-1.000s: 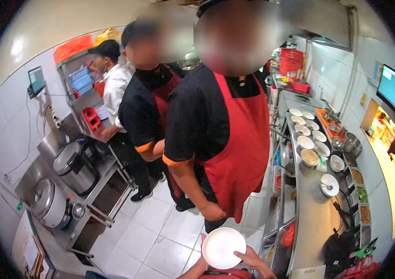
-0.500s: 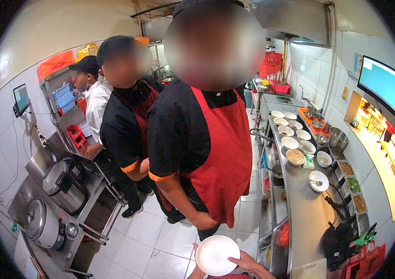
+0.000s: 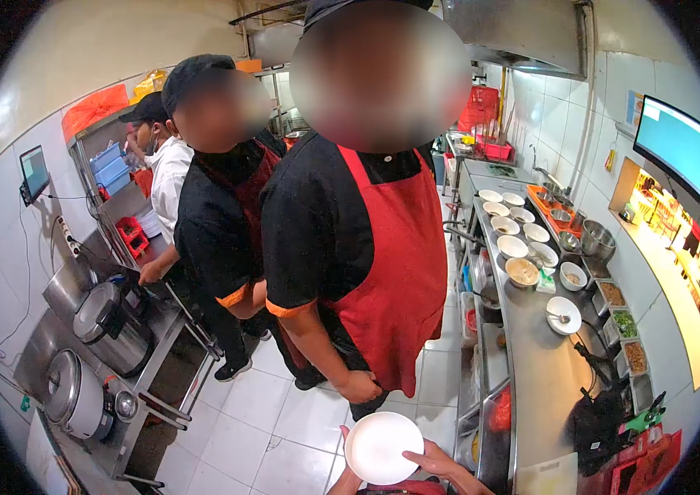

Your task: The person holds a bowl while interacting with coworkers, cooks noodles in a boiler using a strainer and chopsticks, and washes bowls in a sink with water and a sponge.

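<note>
A round white bowl is held at the bottom centre, low in front of me. My left hand grips its left edge, mostly hidden beneath it. On the right side my right hand has its thumb over the rim and its fingers underneath. Directly beyond the bowl stands a person in a red apron, whose closed hand hangs just above the bowl's far rim.
On the right, a steel counter bears several white bowls, an orange tray and ingredient containers. Two more people stand at the left, near a rack. Large cookers sit on the left steel table.
The view has turned right and tilted up slightly, shifting the people and counter leftward. The white bowl stays in both my hands. The person in white has moved a hand along the left table.
</note>
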`<state>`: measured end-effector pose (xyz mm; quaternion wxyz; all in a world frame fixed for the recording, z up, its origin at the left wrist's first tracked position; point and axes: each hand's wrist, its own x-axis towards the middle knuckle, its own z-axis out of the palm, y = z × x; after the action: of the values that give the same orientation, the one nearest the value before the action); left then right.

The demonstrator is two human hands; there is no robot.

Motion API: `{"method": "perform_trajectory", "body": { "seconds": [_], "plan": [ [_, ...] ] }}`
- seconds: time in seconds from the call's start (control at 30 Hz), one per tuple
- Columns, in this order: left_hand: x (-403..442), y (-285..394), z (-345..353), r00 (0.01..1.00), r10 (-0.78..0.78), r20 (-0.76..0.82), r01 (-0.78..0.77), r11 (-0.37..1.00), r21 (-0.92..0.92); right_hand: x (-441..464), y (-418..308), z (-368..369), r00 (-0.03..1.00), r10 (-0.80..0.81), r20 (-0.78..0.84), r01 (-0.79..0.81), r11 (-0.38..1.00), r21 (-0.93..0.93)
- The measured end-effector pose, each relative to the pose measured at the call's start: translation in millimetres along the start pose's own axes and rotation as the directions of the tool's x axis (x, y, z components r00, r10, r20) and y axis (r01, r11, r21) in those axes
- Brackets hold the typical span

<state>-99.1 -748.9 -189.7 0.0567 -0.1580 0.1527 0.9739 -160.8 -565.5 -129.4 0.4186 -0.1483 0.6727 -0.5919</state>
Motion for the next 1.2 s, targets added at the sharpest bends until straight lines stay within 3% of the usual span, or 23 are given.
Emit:
{"method": "perform_trajectory", "body": {
  "seconds": [0.47,1.0,1.2],
  "plan": [
    [0.9,2.5,-4.8,0.967,-0.026,0.254,0.098,0.955,-0.278,5.6,13.0,-0.2,1.0,0.019,-0.007,-0.019,1.0,0.016],
    [1.5,2.6,-11.1,0.987,-0.041,0.154,0.07,0.98,-0.188,13.9,32.6,-1.3,1.0,0.013,0.019,-0.014,0.998,0.06],
    [2.2,0.8,-11.4,0.991,-0.045,0.129,0.066,0.984,-0.166,-1.1,6.1,3.6,1.0,0.009,-0.013,-0.009,1.0,0.007]
  ]
}}
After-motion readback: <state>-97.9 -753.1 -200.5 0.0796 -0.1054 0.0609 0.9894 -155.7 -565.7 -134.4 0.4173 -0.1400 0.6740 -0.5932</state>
